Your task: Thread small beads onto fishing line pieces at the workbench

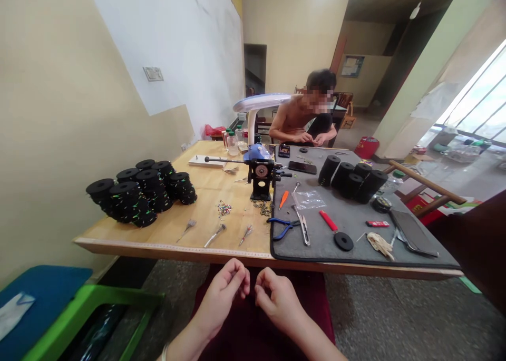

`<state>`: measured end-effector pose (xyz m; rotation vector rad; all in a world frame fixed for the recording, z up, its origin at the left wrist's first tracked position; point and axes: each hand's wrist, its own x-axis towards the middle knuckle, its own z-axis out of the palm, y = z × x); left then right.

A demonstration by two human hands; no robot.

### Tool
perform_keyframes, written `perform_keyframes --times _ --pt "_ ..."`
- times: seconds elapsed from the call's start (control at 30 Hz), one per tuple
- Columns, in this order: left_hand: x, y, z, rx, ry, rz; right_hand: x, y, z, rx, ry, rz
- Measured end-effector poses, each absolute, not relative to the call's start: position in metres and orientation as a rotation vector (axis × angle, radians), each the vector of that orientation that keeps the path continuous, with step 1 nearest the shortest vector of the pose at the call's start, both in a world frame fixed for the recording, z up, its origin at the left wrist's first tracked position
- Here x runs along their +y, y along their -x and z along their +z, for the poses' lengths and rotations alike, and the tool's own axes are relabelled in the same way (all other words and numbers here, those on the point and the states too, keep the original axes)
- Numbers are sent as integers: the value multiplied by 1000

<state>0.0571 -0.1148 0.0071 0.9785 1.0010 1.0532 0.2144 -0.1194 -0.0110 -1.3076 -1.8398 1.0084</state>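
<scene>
Over my lap, just in front of the table (237, 251), my left hand (229, 284) is closed, thumb and fingers curled together. Close beside it, a small gap apart, my right hand (279, 296) is closed in the same way. Whatever they pinch, if anything, is too small to make out. On the wood beyond my hands lie several small wire-like bundles, one of them a bundle with a white stem (215, 235), and a little heap of colourful beads (224, 208). Blue-handled pliers (283, 227) and metal snips (303, 229) rest on the grey mat (316, 252).
A black counter device with a dial (261, 179) and a white lamp (261, 102) stand mid-table. Stacks of black foam spools (132, 195) stand left, more spools (353, 179) right. A red-handled tool (328, 220) lies on the mat. Another person (294, 119) sits across the table.
</scene>
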Motion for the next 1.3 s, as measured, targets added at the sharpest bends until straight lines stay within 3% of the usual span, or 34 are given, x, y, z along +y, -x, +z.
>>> perform_keyframes --times 0.47,0.8,0.9,1.1,1.3 --pt "-109 -37 41 718 -546 1169 -118 -302 -12 -2054 1356 503" --pt "-122 -56 40 1035 -1252 995 -125 -292 2 -2083 1409 312" --pt "-126 -60 42 1068 -1579 958 -131 -265 17 -1890 1245 490" --pt "-126 -56 34 1100 -1888 995 -132 -215 16 -1605 1061 1267" --pt "-118 -50 17 1127 -1872 884 -125 -214 -5 -1724 1191 1206"
